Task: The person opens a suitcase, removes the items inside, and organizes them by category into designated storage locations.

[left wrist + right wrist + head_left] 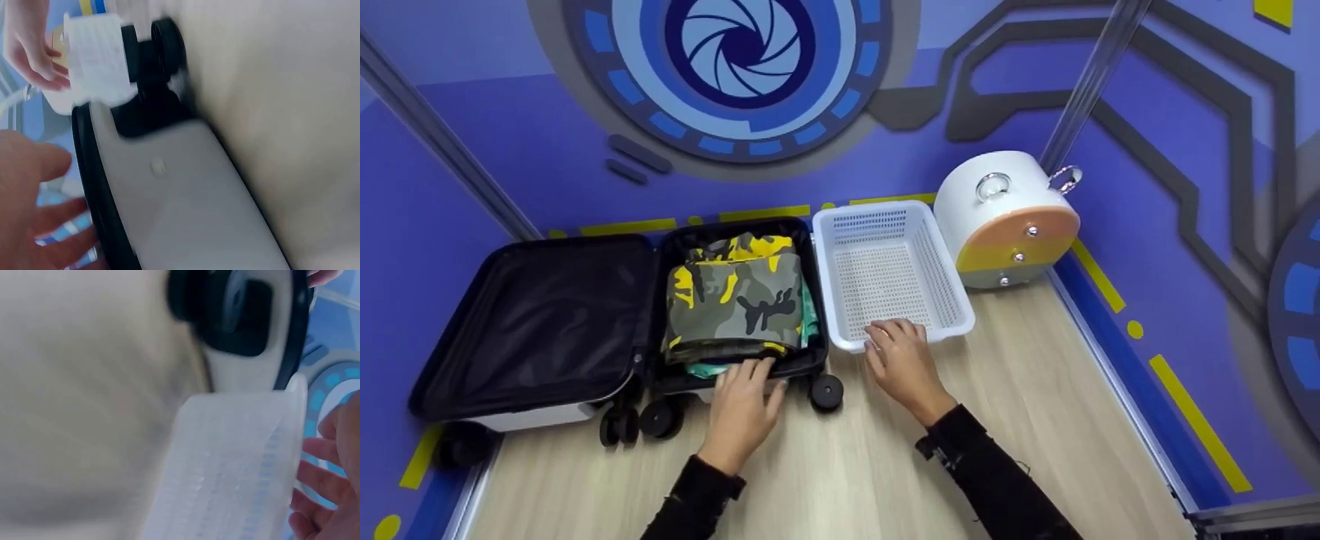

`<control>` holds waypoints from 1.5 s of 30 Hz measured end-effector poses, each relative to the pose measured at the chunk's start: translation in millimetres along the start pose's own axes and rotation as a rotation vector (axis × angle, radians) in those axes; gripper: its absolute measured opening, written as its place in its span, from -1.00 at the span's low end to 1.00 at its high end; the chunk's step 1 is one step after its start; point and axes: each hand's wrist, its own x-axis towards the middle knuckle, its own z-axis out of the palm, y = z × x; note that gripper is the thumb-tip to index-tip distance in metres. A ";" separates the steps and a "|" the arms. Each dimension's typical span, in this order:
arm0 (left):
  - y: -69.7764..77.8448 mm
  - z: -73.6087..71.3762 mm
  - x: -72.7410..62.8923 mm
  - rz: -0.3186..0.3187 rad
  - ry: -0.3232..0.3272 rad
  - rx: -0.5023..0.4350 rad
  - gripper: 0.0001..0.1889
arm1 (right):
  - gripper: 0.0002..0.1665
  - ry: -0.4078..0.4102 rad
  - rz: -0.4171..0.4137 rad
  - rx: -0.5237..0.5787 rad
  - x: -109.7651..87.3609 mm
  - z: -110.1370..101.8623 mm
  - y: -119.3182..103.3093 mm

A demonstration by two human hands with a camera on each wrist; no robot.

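Note:
An open suitcase lies spread in two halves on the left. In its right half sits a folded camouflage garment in grey, black and yellow, with green cloth showing beneath. My left hand is at the near edge of that half, fingers loosely extended over the rim. To the right stands a white perforated plastic basket with nothing in it. My right hand hovers at the basket's near rim, fingers slightly bent and spread. In the right wrist view, those fingers show beside the basket's rim with nothing between them.
A white drum-shaped box with a striped orange, yellow and grey front, small knobs and ring handles stands behind the basket at right. Suitcase wheels jut toward me over the wood-patterned surface. Printed blue-purple panels rise behind and at both sides.

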 end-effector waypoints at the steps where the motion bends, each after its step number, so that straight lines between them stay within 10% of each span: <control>1: 1.2 5.0 0.9 -0.003 -0.010 0.011 -0.60 | -0.69 -0.038 -0.006 -0.013 -0.3 2.6 3.7; 7: -4.7 29.3 7.7 0.071 0.029 0.009 -0.77 | -0.64 -0.196 -0.033 0.039 -3.0 14.3 13.5; 15: -11.4 33.7 3.9 0.176 0.120 -0.035 -0.79 | -0.74 -0.138 -0.041 0.059 -9.6 10.3 8.3; 32: 4.2 23.2 -19.8 0.094 0.037 -0.051 -0.78 | -0.82 -0.105 -0.009 0.073 -47.3 -6.4 -12.0; 40: 1.9 14.5 -19.7 0.100 0.016 -0.105 -0.82 | -0.63 -0.269 0.238 0.279 -28.9 -24.4 -18.8; 45: -9.2 -4.2 -15.6 0.041 0.049 -0.198 -0.89 | -0.64 -0.235 0.367 0.441 -0.5 -31.5 -23.3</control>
